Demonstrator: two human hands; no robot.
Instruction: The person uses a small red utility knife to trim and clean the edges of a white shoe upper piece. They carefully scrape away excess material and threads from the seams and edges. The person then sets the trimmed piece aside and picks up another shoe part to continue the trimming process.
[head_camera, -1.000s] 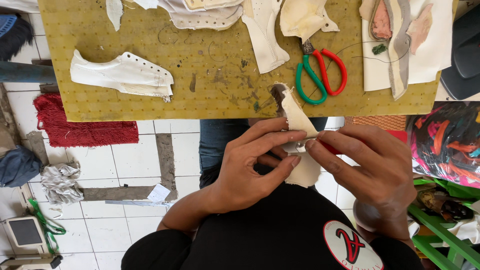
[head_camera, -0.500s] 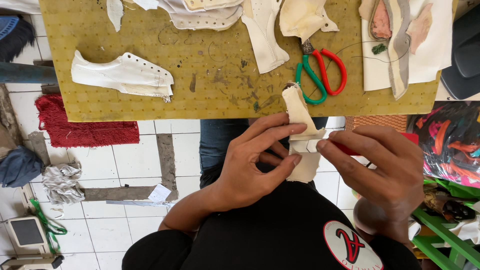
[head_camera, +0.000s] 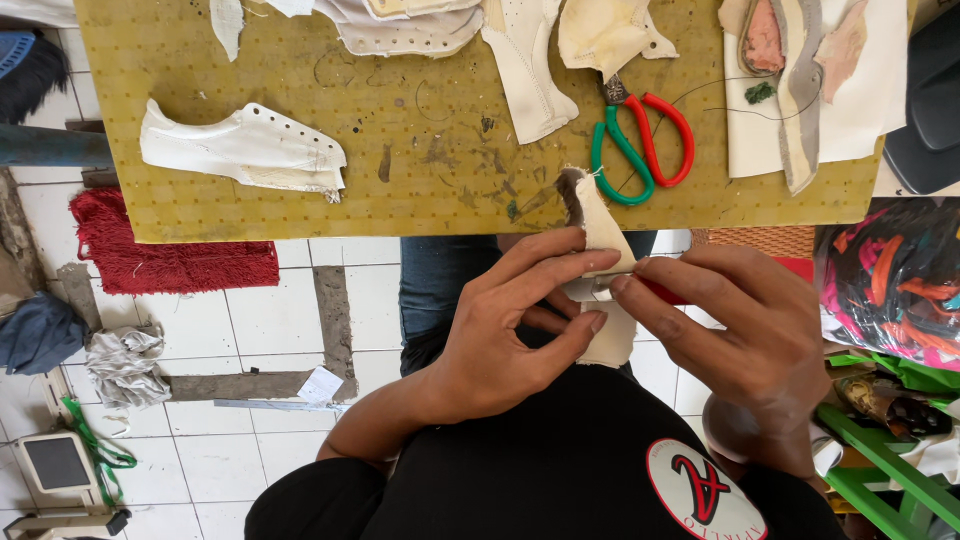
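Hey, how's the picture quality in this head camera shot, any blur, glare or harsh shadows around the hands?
Head view: even, soft daylight, no glare on the yellow pegboard; only faint shadows under the scissors. Left hand, right hand and the cream fabric strip are sharp, without motion blur. Edges bow slightly from the wide lens.

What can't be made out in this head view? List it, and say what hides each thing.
- Red-handled tool: the right hand covers all but a red sliver.
- Middle of the cream leather strip: hidden under the left hand's fingers.
- White pieces along the top of the yellow board: cut off by the frame edge.
- Scissors blade tips: tucked under a cream piece.
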